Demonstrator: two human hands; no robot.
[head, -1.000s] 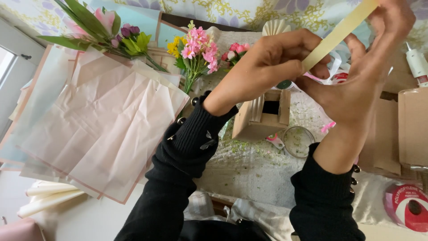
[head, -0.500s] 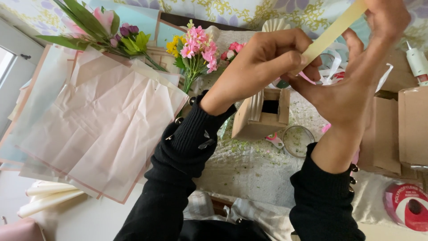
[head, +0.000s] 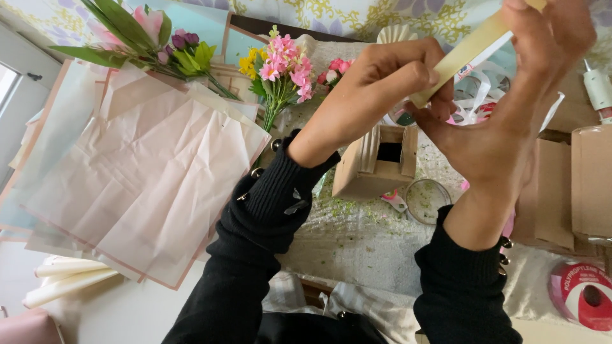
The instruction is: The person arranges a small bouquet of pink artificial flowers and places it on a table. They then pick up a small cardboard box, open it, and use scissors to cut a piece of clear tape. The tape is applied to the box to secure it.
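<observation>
Both hands remain raised at two o'clock above the tabletop (head: 382,255), left hand (head: 376,89) now pinching lower along the pale yellow ribbon strip (head: 468,51) while the right hand (head: 516,121) holds its upper end.

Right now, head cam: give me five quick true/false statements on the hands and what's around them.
1. Both hands hold the pale yellow strip. True: the left hand pinches its lower end, the right hand grips higher up.
2. The pink paper sheets lie under the right hand. False: they lie off to the left, beside the left sleeve.
3. A small cardboard box sits below the hands. True.
4. The pink and yellow flower bunch is in the left hand. False: it lies on the table, apart from both hands.
5. A pink spool is at the lower right. True.
</observation>
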